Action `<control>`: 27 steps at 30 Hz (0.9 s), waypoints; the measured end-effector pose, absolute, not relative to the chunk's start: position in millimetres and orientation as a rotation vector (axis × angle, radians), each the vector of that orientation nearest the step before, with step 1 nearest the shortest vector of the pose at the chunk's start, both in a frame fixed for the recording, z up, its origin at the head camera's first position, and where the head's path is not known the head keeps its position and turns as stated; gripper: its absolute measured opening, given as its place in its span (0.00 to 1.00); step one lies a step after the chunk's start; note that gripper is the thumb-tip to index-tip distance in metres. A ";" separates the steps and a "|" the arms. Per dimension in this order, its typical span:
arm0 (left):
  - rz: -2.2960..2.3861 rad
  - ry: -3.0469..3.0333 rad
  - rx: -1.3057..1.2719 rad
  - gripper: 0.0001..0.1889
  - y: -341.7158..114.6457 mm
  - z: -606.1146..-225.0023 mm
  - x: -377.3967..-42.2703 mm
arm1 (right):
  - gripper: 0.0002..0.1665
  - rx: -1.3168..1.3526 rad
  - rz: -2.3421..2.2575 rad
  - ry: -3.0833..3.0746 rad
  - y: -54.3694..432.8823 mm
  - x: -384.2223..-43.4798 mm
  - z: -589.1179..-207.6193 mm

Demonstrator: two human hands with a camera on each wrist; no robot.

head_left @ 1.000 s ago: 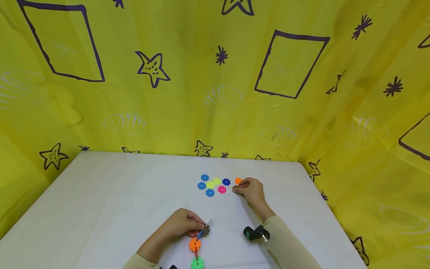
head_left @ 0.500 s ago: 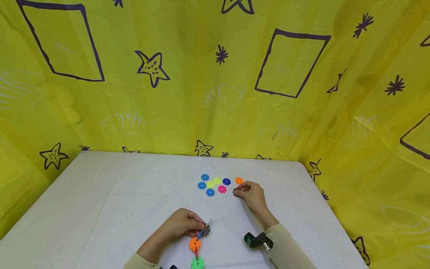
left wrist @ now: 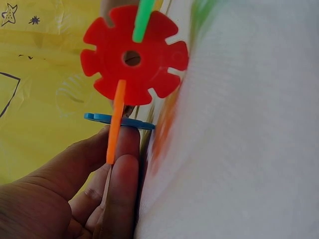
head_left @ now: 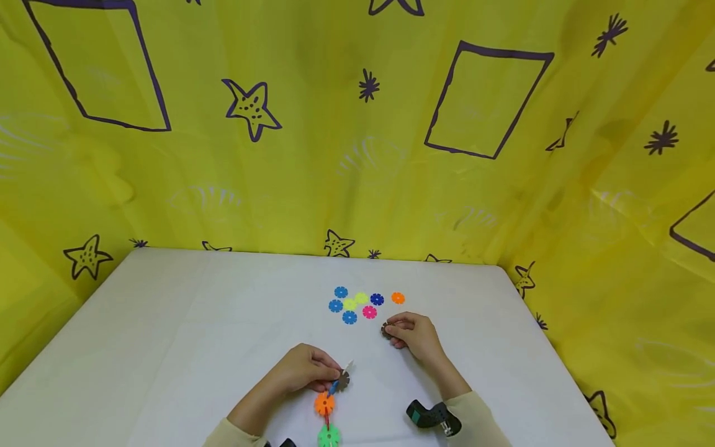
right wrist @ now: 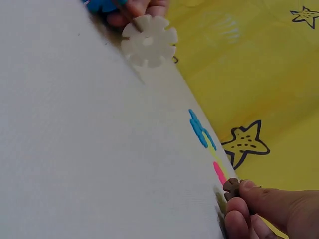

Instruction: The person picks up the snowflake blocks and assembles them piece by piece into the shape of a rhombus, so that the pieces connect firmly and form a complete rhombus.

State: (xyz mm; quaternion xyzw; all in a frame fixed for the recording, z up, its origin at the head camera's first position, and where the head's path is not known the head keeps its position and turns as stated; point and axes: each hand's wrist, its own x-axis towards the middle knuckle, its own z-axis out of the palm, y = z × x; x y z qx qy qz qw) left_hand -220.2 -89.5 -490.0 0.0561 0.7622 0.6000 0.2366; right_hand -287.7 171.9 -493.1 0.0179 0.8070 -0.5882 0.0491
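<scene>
My left hand pinches a chain of slotted snowflake discs near the table's front. The chain includes a white disc, a brown disc, a blue disc, an orange disc, a red disc and a green disc, slotted into one another. Farther right, my right hand pinches a loose brown snowflake disc between thumb and fingers, apart from the chain. Fingers cover part of both brown discs.
Beyond the hands lie loose discs: several blue, two yellow, a pink one and an orange one. They rest on a white-covered table. A yellow patterned curtain encloses the back and sides.
My right hand has drawn the loose brown disc off the group, back toward me and slightly left, uncovering the orange disc. My left hand and its chain have stayed nearly in place.
</scene>
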 end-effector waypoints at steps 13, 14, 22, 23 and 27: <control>1.625 2.121 0.162 0.09 -89.8 -490.9 -220.9 | 0.08 -0.038 -1.743 2.504 149.9 -275.6 -491.2; 1.628 2.119 0.165 0.09 -89.8 -491.1 -221.0 | 0.09 -0.052 -1.752 2.488 148.7 -274.8 -491.2; 1.646 2.113 0.174 0.09 -90.0 -492.5 -221.7 | 0.14 -0.131 -1.821 2.340 140.6 -269.4 -489.7; 1.647 2.113 0.174 0.09 -90.0 -492.9 -221.8 | 0.14 -0.134 -1.823 2.332 139.7 -268.8 -489.7; 1.648 2.112 0.174 0.09 -90.1 -493.7 -221.8 | 0.14 -0.145 -1.825 2.309 136.9 -266.4 -489.8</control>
